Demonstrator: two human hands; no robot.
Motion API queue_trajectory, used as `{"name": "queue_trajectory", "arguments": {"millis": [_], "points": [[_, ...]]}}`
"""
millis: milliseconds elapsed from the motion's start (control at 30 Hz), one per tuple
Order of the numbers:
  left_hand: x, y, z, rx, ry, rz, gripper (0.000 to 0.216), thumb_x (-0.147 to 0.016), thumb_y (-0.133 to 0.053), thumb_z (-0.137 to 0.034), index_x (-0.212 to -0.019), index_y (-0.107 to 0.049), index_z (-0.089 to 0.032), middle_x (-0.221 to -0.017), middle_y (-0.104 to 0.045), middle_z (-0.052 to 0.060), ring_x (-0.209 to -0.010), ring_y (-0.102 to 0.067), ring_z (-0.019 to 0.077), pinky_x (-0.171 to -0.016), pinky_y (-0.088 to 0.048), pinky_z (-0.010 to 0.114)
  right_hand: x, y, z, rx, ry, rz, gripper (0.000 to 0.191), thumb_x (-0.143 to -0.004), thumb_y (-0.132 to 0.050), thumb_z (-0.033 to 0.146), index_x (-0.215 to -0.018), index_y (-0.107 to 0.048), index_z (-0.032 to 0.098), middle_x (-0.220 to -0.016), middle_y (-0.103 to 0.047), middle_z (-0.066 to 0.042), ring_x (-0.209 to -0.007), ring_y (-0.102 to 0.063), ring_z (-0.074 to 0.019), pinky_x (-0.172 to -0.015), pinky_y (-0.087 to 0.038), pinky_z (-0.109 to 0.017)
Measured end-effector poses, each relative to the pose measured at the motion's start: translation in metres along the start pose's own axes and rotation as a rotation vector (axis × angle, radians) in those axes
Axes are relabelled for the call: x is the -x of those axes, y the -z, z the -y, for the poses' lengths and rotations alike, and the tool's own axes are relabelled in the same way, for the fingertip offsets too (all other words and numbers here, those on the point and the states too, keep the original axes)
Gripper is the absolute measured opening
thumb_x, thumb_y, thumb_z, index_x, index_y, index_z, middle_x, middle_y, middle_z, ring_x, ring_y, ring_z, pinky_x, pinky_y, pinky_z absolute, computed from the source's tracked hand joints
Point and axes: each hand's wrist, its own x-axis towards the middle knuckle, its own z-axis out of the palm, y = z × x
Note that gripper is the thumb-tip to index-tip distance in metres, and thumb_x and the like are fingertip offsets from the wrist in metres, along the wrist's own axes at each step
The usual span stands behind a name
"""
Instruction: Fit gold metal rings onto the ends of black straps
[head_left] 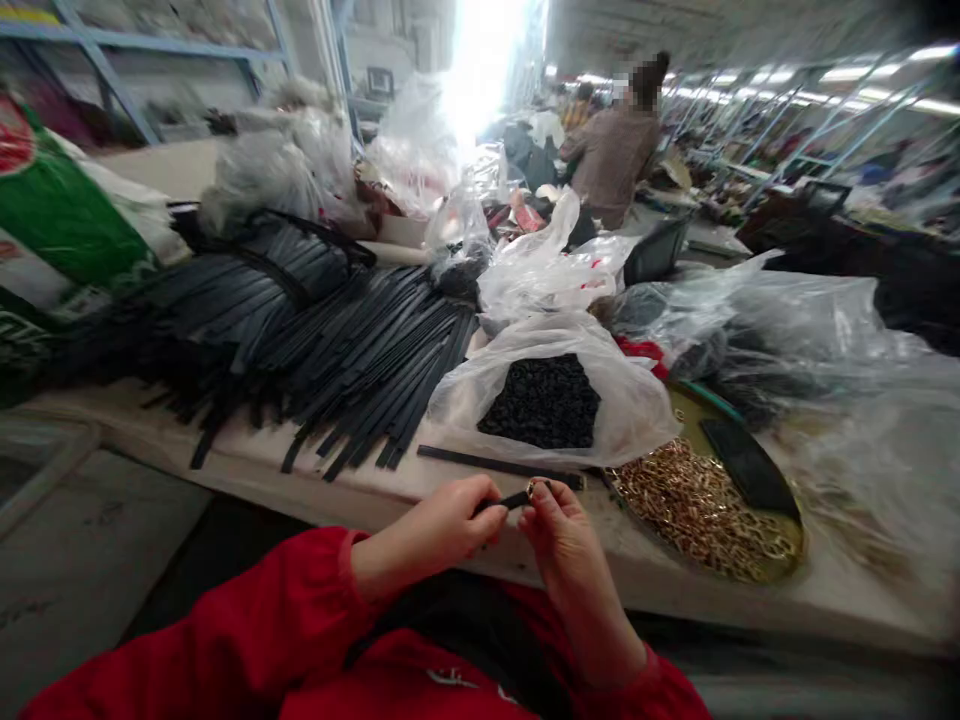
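Observation:
Both hands meet in front of me at the table's near edge. My left hand [457, 520] is closed around a short run of black strap [514, 500]. At the strap's end, my right hand [559, 525] pinches a small gold-coloured buckle [532, 489]. Just beyond my hands a single black strap [495, 463] lies on the table, with a bit of gold metal at its right end. To the right, a round tray [799, 520] holds a heap of gold-coloured buckles [697, 510]. An open clear plastic bag [637, 410] contains many small black pieces [540, 402].
Bundles of black straps [375, 350] cover the table's left side. A dark flat piece [739, 460] lies in the tray. Clear plastic bags [810, 310] crowd the right and back. A green and white sack [75, 210] stands at far left. Another person [615, 160] is farther back.

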Motion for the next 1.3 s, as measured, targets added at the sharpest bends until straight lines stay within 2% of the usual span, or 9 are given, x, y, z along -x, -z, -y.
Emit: {"name": "queue_trajectory", "arguments": {"millis": [200,433,633,800,967,1067,1200,1233,1300], "points": [[-0.010,0.001,0.001,0.370,0.163,0.102,0.020,-0.076,-0.048,-0.036,-0.078,-0.047,-0.016,-0.066,-0.058,-0.002,-0.048,-0.044,0.0075,-0.043,-0.033,0.019,0.003,-0.004,-0.017,0.267,0.077,0.101,0.024,-0.074,-0.061,0.041,-0.076,-0.057,0.018,-0.060,-0.058,0.004,-0.054,-0.052,-0.0084,-0.053,-0.042,-0.020],[-0.017,0.000,0.009,0.549,0.315,0.206,0.025,-0.070,-0.052,-0.041,-0.076,-0.045,-0.017,-0.062,-0.057,-0.004,-0.040,-0.036,0.0038,-0.039,-0.023,0.017,-0.004,0.003,-0.009,0.205,-0.053,0.134,0.031,-0.077,-0.054,0.048,-0.071,-0.054,0.018,-0.056,-0.058,0.002,-0.050,-0.053,-0.0106,-0.051,-0.043,-0.023],[-0.017,-0.003,0.012,0.558,0.285,0.240,0.033,-0.069,-0.057,-0.047,-0.074,-0.043,-0.017,-0.066,-0.058,-0.003,-0.043,-0.040,0.0041,-0.041,-0.027,0.017,-0.005,0.005,-0.011,0.264,-0.031,0.152,0.032,-0.079,-0.051,0.049,-0.070,-0.052,0.018,-0.054,-0.056,0.003,-0.048,-0.051,-0.0100,-0.047,-0.041,-0.022],[-0.011,0.000,0.012,0.532,0.264,0.189,0.034,-0.070,-0.056,-0.048,-0.074,-0.045,-0.016,-0.062,-0.056,-0.004,-0.042,-0.040,0.0040,-0.040,-0.028,0.017,0.004,0.005,-0.009,0.229,-0.021,0.251,0.019,-0.074,-0.063,0.034,-0.082,-0.056,0.018,-0.069,-0.059,0.003,-0.060,-0.053,-0.0093,-0.058,-0.043,-0.022],[-0.005,0.003,0.012,0.544,0.220,0.191,0.032,-0.070,-0.056,-0.046,-0.075,-0.046,-0.016,-0.062,-0.056,-0.004,-0.043,-0.043,0.0043,-0.040,-0.029,0.017,0.012,0.001,-0.008,0.232,-0.026,0.270,0.021,-0.071,-0.065,0.031,-0.085,-0.056,0.019,-0.076,-0.059,0.001,-0.065,-0.055,-0.0122,-0.062,-0.044,-0.025],[-0.004,0.001,0.009,0.558,0.220,0.186,0.029,-0.069,-0.057,-0.041,-0.075,-0.045,-0.016,-0.066,-0.058,-0.002,-0.049,-0.051,0.0065,-0.045,-0.035,0.017,0.016,0.002,-0.008,0.453,0.151,0.222,0.016,-0.075,-0.059,0.033,-0.080,-0.055,0.019,-0.069,-0.057,0.001,-0.062,-0.053,-0.0124,-0.059,-0.043,-0.025],[0.000,-0.003,0.003,0.433,0.206,0.062,0.018,-0.070,-0.055,-0.031,-0.069,-0.042,-0.017,-0.051,-0.048,-0.007,-0.043,-0.046,0.0062,-0.041,-0.032,0.016,0.020,0.007,-0.008,0.835,0.656,0.140,0.007,-0.077,-0.055,0.027,-0.076,-0.056,0.020,-0.075,-0.058,-0.002,-0.073,-0.054,-0.0156,-0.067,-0.042,-0.028],[0.001,-0.004,0.002,0.391,0.187,0.034,0.018,-0.071,-0.054,-0.031,-0.068,-0.042,-0.018,-0.049,-0.046,-0.008,-0.041,-0.044,0.0060,-0.039,-0.030,0.016,0.020,0.009,-0.007,0.885,0.726,0.129,0.006,-0.077,-0.056,0.026,-0.076,-0.056,0.020,-0.076,-0.058,-0.002,-0.075,-0.054,-0.0159,-0.068,-0.042,-0.029],[0.003,-0.002,0.000,0.327,0.148,0.027,0.020,-0.072,-0.054,-0.034,-0.068,-0.044,-0.017,-0.049,-0.046,-0.008,-0.041,-0.042,0.0058,-0.038,-0.028,0.016,0.019,0.009,-0.006,0.901,0.676,0.143,0.007,-0.077,-0.056,0.026,-0.075,-0.054,0.020,-0.071,-0.057,-0.001,-0.069,-0.053,-0.0146,-0.063,-0.042,-0.027]]}}
